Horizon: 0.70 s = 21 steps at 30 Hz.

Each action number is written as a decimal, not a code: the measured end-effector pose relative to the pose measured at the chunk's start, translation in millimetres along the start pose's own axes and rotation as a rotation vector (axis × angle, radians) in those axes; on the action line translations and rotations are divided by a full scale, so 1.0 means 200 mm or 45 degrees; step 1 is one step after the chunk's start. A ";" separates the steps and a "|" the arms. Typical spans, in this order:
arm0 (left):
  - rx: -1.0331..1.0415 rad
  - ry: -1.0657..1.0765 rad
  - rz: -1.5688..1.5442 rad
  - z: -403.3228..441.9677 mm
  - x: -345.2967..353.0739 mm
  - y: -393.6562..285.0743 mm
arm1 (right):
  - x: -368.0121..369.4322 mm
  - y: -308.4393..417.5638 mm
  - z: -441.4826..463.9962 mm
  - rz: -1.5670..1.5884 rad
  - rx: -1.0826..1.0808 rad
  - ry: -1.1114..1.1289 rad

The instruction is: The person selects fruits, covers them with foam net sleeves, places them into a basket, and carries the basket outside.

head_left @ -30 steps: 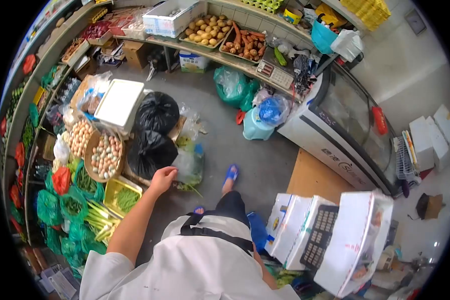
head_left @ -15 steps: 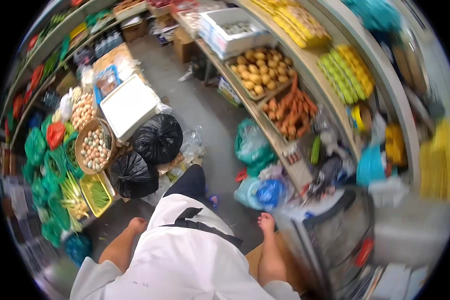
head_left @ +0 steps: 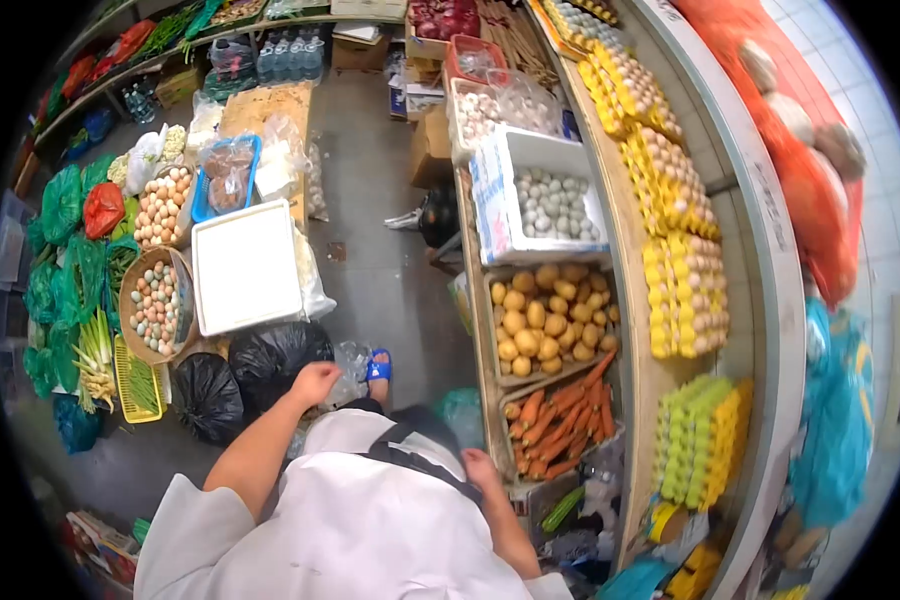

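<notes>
My left hand (head_left: pixel 315 384) is loosely closed with nothing visible in it, over the edge of a black plastic bag (head_left: pixel 275 355). My right hand (head_left: pixel 481 468) hangs beside my body, its fingers curled and empty, left of the crate of carrots (head_left: pixel 565 418). A second black bag (head_left: pixel 208 398) lies farther left. Behind the bags is a white lidded box (head_left: pixel 246 267), with a basket of eggs (head_left: pixel 156 304) at its left. Potatoes (head_left: pixel 547 320) fill a crate behind the carrots.
A long shelf edge (head_left: pixel 478 375) runs along my right, with egg trays (head_left: pixel 685 295) above it. Green bags of vegetables (head_left: pixel 78 280) line the left. A grey floor aisle (head_left: pixel 365 220) leads forward. A cardboard box (head_left: pixel 431 147) stands beside it.
The view has swung right and along the aisle, bringing the potatoes, carrots and egg trays nearer. My left hand has risen from my side toward the black bags. My right hand is lower beside the shelf.
</notes>
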State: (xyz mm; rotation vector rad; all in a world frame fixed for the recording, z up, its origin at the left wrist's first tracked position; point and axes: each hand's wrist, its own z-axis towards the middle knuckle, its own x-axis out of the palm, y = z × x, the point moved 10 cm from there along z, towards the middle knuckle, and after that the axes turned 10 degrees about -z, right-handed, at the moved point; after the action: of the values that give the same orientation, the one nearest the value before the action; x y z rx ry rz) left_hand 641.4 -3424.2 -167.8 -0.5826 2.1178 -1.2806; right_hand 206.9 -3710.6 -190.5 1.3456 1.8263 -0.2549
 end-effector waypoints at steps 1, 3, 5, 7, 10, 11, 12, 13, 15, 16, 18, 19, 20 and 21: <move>-0.042 0.000 0.010 0.14 -0.05 -0.29 | -0.10 0.12 0.14 -0.156 -0.066 -0.018; -0.117 -0.081 -0.170 0.43 -0.15 -0.58 | -0.27 0.35 0.49 0.045 -0.217 -0.165; -0.151 -0.156 -0.402 0.64 -0.24 -0.69 | -0.37 0.51 0.86 -0.066 -0.182 -0.266; -0.199 -0.223 -0.375 0.80 -0.37 -0.69 | -0.50 0.79 1.15 0.274 -0.310 -0.269; -0.317 -0.308 -0.255 0.94 -0.53 -0.39 | -0.89 1.36 1.44 0.384 -0.235 -0.209; -0.434 -0.346 -0.148 0.92 -0.57 -0.20 | -1.03 1.57 1.52 0.390 -0.319 -0.252; -0.603 -0.309 0.011 0.88 -0.62 -0.02 | -1.13 1.76 1.62 0.396 -0.405 -0.292; -0.638 -0.287 0.228 0.79 -0.67 0.15 | -1.19 1.92 1.73 0.458 -0.437 -0.247; -0.651 -0.120 0.626 0.64 -0.71 0.15 | -1.20 2.16 2.01 0.450 -0.465 -0.176; -0.568 -0.088 0.652 0.61 -0.71 0.07 | -1.21 2.29 2.18 0.436 -0.473 -0.135; -0.551 -0.091 0.692 0.61 -0.79 -0.02 | -1.30 2.64 2.41 0.453 -0.536 0.009; -0.619 -0.123 0.705 0.65 -0.86 -0.02 | -1.35 2.78 2.50 0.398 -0.628 -0.021; -1.127 -0.300 0.310 0.55 -0.89 0.03 | -1.43 2.93 2.60 0.324 -0.719 -0.040; -1.168 -0.536 0.032 0.62 -0.90 0.00 | -1.63 3.16 2.53 0.368 -0.670 0.115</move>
State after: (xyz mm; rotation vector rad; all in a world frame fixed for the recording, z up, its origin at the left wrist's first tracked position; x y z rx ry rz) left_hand 856.6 -3390.1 -165.4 -1.0698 2.2280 -0.0619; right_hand 1030.1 -3981.1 -89.4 1.2278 1.5899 0.4188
